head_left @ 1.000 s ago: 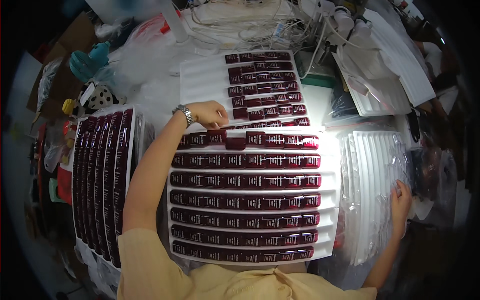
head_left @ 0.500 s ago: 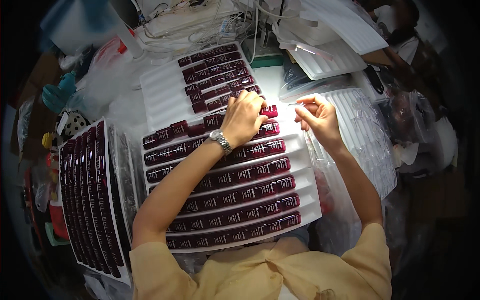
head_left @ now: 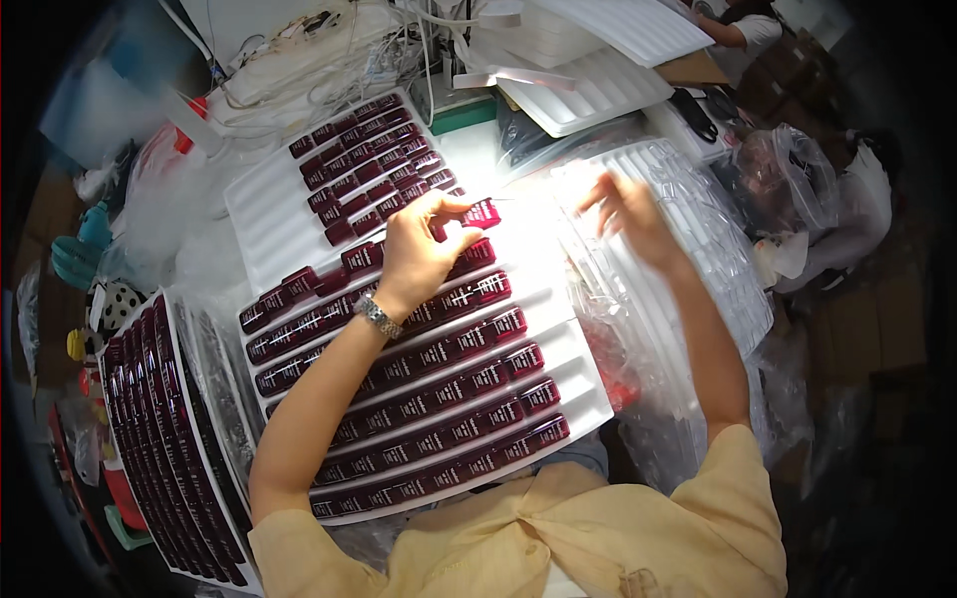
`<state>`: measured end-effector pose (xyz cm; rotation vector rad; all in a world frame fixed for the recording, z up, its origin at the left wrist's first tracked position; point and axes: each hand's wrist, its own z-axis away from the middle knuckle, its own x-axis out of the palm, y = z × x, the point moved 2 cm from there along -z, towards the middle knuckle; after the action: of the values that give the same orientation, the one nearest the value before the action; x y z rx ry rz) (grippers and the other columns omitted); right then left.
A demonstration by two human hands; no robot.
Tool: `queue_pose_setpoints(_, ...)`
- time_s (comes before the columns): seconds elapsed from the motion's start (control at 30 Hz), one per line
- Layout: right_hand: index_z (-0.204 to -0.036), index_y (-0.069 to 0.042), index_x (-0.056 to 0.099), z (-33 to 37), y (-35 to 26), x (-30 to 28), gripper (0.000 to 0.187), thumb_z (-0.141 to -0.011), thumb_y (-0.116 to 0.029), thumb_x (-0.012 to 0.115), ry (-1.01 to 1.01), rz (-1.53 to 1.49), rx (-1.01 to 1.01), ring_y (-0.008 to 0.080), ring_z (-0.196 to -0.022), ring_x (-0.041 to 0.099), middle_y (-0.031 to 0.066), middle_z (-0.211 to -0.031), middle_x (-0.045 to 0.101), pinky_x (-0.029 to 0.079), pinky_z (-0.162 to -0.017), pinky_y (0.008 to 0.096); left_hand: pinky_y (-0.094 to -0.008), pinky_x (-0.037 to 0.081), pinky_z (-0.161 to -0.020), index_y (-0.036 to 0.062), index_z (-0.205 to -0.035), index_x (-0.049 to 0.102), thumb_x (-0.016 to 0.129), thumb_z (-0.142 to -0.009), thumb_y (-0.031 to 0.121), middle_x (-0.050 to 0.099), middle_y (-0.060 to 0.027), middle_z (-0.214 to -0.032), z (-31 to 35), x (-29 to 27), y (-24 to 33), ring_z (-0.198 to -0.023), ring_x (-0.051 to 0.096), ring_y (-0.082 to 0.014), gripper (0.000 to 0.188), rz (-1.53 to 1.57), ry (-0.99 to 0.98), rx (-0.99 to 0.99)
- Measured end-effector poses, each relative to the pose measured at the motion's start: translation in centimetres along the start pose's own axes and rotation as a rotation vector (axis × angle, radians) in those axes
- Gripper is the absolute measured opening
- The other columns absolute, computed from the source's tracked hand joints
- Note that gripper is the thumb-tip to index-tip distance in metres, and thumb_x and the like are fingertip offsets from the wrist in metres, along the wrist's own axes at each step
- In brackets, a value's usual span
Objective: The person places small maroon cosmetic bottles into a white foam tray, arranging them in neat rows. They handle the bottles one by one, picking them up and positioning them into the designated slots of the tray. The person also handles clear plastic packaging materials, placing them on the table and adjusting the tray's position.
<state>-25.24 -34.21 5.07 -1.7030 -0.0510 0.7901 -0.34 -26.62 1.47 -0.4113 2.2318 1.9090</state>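
Observation:
A white ribbed tray (head_left: 588, 394) lies before me, with rows of small glossy dark-red rectangular pieces with white print in its grooves. My left hand (head_left: 427, 249), wearing a metal watch, reaches over its far rows. Its thumb and forefinger close around one dark-red piece (head_left: 482, 213), in line with the far row. To the right my right hand (head_left: 630, 217) is raised under bright light, smeared by motion; I cannot make out what its fingers hold, if anything. Behind, a second white tray (head_left: 264, 219) carries more dark-red pieces on its right side.
Filled trays (head_left: 169, 429) stand tilted at the left. Clear plastic trays (head_left: 688, 259) are stacked at the right, with white trays (head_left: 588, 95) behind. Cables (head_left: 329, 75) tangle at the back. Plastic bags (head_left: 797, 179) and another person (head_left: 743, 30) are at the far right.
The whole view has shifted, with the trays now further left. My right hand, which had a small thin pale thing at its fingertips, has moved and is blurred. My left hand stays by the far row.

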Motion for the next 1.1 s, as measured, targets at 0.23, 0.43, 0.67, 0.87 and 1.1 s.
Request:
queue_pose_setpoints(0.23, -0.094, -0.001, 0.065, -2.1, 9.7, -9.2, 0.016, -0.080, -0.006, 0.058, 0.139, 1.067, -0.027, 0.0365, -0.099, 0.056, 0.0171, -0.101, 0.062, 0.046, -0.083, 0.0439, -0.0375, 0.043, -0.081, 0.0074, -0.084, 0.064, 0.081, -0.062, 0.017, 0.060, -0.0087, -0.085, -1.7, 1.6, -1.1, -0.091, 0.053, -0.0257, 0.030, -0.593, 0.134, 0.178)
queue_pose_setpoints(0.43, -0.091, -0.002, 0.066, -2.8, 10.0, -9.9, 0.015, -0.076, 0.000, 0.062, 0.298, 0.932, -0.072, 0.0304, -0.080, 0.063, 0.0134, -0.087, 0.066, 0.050, -0.074, 0.0353, -0.0325, 0.045, -0.078, 0.0046, -0.088, 0.063, 0.078, -0.064, 0.010, 0.062, -0.0064, -0.088, -1.7, 0.3, -2.0, -0.086, 0.055, -0.0220, 0.029, -0.444, 0.098, 0.237)
queue_pose_setpoints(0.67, -0.093, 0.002, 0.066, -1.3, -3.2, 2.8, 0.012, -0.081, 0.004, 0.063, -0.009, -0.527, -0.175, 0.0075, -0.072, 0.061, 0.0056, -0.083, 0.067, 0.049, -0.067, 0.0204, -0.0264, 0.049, -0.078, 0.0054, -0.111, 0.064, 0.073, -0.075, 0.005, 0.060, -0.0009, -0.099, 0.5, -0.6, 0.3, -0.089, 0.059, -0.0093, 0.036, 0.126, -0.169, 0.192)
queue_pose_setpoints(0.87, -0.099, 0.001, 0.065, -2.6, -4.4, 6.4, 0.015, -0.087, -0.009, 0.062, -0.122, -0.172, -0.250, 0.0057, -0.074, 0.058, 0.0041, -0.082, 0.064, 0.047, -0.070, 0.0218, -0.0274, 0.050, -0.089, -0.0010, -0.110, 0.061, 0.066, -0.081, -0.001, 0.063, -0.0062, -0.103, 1.8, -1.0, 0.9, -0.095, 0.061, -0.0132, 0.030, 0.550, -0.241, -0.070)
queue_pose_setpoints(1.1, -0.097, -0.002, 0.065, -6.2, 2.0, 8.0, 0.030, -0.081, -0.028, 0.069, 0.148, 0.516, -0.335, 0.0193, -0.077, 0.061, 0.0090, -0.082, 0.065, 0.047, -0.071, 0.0287, -0.0317, 0.047, -0.080, 0.0057, -0.097, 0.067, 0.075, -0.067, 0.008, 0.064, -0.0078, -0.093, -0.6, -2.3, -0.8, -0.086, 0.058, -0.0194, 0.031, -0.425, 0.099, 0.275)
